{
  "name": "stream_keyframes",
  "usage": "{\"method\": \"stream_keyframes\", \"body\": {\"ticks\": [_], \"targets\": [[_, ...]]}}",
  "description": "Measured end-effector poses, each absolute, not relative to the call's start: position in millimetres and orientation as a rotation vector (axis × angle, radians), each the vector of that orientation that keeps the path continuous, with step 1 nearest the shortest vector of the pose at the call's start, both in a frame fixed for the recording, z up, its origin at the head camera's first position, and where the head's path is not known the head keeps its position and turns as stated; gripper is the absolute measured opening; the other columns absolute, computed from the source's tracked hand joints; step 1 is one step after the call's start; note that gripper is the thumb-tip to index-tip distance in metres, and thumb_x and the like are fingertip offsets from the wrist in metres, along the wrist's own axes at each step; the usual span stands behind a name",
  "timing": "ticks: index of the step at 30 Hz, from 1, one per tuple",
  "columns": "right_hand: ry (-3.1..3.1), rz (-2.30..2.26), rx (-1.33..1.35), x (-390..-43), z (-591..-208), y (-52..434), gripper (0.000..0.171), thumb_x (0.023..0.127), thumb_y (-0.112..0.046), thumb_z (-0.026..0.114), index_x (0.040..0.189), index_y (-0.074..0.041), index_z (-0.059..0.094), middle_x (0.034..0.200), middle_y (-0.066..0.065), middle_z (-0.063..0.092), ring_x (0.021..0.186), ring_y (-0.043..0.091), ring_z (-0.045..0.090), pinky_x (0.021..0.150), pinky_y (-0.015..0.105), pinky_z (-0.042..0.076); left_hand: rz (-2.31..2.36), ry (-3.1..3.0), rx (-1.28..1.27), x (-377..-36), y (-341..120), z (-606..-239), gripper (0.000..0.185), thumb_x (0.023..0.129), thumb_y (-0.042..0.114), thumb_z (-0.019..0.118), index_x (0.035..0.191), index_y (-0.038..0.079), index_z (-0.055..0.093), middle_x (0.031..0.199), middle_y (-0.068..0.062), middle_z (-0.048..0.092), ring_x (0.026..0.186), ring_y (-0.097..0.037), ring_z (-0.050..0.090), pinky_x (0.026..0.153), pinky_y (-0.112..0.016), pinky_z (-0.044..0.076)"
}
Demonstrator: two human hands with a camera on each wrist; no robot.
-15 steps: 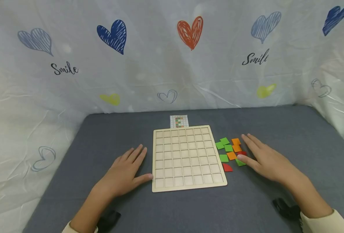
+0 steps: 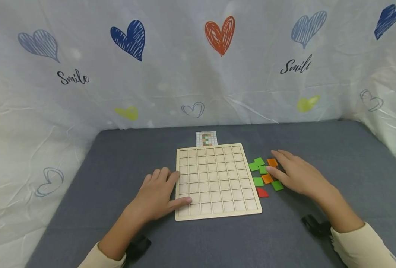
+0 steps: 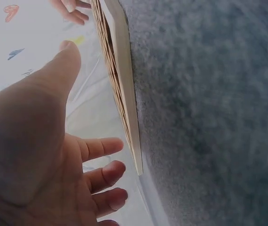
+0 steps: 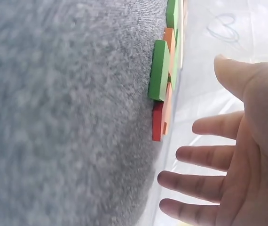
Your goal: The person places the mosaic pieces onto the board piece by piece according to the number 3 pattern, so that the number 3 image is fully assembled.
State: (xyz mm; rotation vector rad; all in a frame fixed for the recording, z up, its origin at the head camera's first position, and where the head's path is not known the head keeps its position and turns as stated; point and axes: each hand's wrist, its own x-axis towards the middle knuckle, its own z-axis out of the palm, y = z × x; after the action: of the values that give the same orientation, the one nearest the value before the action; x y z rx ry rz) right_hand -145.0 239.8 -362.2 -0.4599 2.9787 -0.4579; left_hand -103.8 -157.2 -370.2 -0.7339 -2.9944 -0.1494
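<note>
Head view: grey table [image 2: 318, 141], backed by a heart-print sheet [image 2: 171, 67]. Centre, a wooden grid board [image 2: 214, 180]; all its cells are bare. Left hand [image 2: 157, 195] lies flat at the board's left edge, fingers straight, thumb on the near-left cells, probably to steady it. Right hand [image 2: 296, 175] hovers, fingers spread and holding nothing, over loose tiles [image 2: 265, 173] (green, orange, red) just right of the board. A small pattern card [image 2: 206, 139] lies behind the board, touching it.

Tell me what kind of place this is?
Likely a makeshift tabletop recording booth: a grey cloth-covered table walled by a heart-print plastic curtain, holding only a wooden grid board, coloured tiles and a small pattern card.
</note>
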Motion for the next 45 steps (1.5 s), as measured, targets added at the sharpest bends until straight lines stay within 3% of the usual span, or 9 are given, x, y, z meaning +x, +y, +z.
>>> {"method": "stream_keyframes", "body": {"ticks": [5,8,11,13,20,29,32,37,45], "targets": [[3.018,-0.446,-0.534,-150.9,-363.3,238.2,0.060,0.092,-0.045,0.043,0.131,0.001,0.044,0.129,0.019,0.045,0.117,0.039,0.039,0.090,0.055,0.032,-0.120,-2.991,-0.735,-105.8,-155.0,-372.1,0.085,0.068,0.081,0.040,0.122,0.016,0.048,0.087,0.002,0.036,0.074,-0.015,0.031,0.063,-0.031,0.026],[3.087,-0.420,-0.622,-155.9,-365.8,237.0,0.042,0.091,-0.028,0.052,0.121,0.001,0.055,0.116,0.017,0.055,0.105,0.036,0.049,0.085,0.052,0.038,-0.101,-2.998,-0.750,-105.9,-154.7,-372.5,0.097,0.065,0.083,0.039,0.133,0.014,0.042,0.110,-0.003,0.044,0.097,-0.019,0.040,0.077,-0.037,0.032],[3.140,-0.391,-0.682,-160.4,-367.4,235.0,0.027,0.087,-0.014,0.057,0.109,-0.001,0.064,0.101,0.014,0.061,0.088,0.030,0.055,0.074,0.046,0.044,-0.088,-3.043,-0.777,-104.7,-154.9,-372.2,0.107,0.065,0.084,0.037,0.142,0.012,0.028,0.143,-0.009,0.027,0.130,-0.030,0.019,0.100,-0.048,0.019],[3.141,-0.386,-0.674,-163.1,-367.3,233.7,0.022,0.085,-0.010,0.057,0.104,-0.004,0.067,0.093,0.010,0.061,0.076,0.024,0.053,0.063,0.039,0.044,-0.095,-3.078,-0.799,-103.8,-154.9,-372.1,0.109,0.066,0.084,0.036,0.144,0.010,0.019,0.149,-0.009,0.012,0.134,-0.031,0.002,0.104,-0.050,0.006],[3.076,-0.391,-0.531,-170.9,-363.6,227.8,0.014,0.084,-0.012,0.062,0.095,-0.008,0.069,0.083,0.004,0.060,0.069,0.017,0.049,0.059,0.035,0.043,-0.131,-3.158,-0.807,-101.7,-153.7,-372.1,0.112,0.065,0.084,0.037,0.145,0.010,0.013,0.150,-0.007,0.008,0.135,-0.030,0.002,0.105,-0.049,0.005],[3.013,-0.357,-0.410,-178.0,-360.8,221.4,0.008,0.080,-0.008,0.057,0.083,-0.009,0.063,0.080,0.004,0.058,0.063,0.018,0.048,0.055,0.035,0.040,-0.130,-3.160,-0.845,-101.7,-151.5,-374.0,0.111,0.065,0.083,0.039,0.145,0.008,0.017,0.148,-0.009,0.017,0.134,-0.028,0.012,0.105,-0.047,0.013],[2.987,-0.365,-0.386,-180.7,-359.0,220.6,0.013,0.077,-0.006,0.058,0.090,-0.005,0.061,0.084,0.007,0.059,0.064,0.020,0.048,0.056,0.037,0.042,-0.133,-3.146,-0.853,-102.1,-150.8,-373.5,0.113,0.064,0.083,0.040,0.144,0.007,0.018,0.147,-0.010,0.018,0.134,-0.028,0.013,0.105,-0.046,0.014],[2.964,-0.396,-0.311,-183.7,-357.0,220.6,0.032,0.072,-0.006,0.061,0.101,0.000,0.048,0.075,0.008,0.055,0.057,0.022,0.046,0.051,0.034,0.038,-0.149,-3.103,-0.877,-103.5,-148.5,-371.4,0.115,0.063,0.082,0.046,0.142,0.001,0.023,0.145,-0.014,0.023,0.132,-0.029,0.017,0.105,-0.044,0.016],[3.004,-0.491,-0.402,-184.8,-352.2,212.6,0.033,0.073,-0.004,0.056,0.103,0.002,0.045,0.072,0.006,0.049,0.057,0.020,0.041,0.052,0.033,0.035,-0.133,-3.085,-0.873,-104.6,-145.8,-371.5,0.118,0.061,0.082,0.048,0.140,-0.002,0.025,0.143,-0.016,0.025,0.132,-0.028,0.018,0.105,-0.041,0.018]]}}
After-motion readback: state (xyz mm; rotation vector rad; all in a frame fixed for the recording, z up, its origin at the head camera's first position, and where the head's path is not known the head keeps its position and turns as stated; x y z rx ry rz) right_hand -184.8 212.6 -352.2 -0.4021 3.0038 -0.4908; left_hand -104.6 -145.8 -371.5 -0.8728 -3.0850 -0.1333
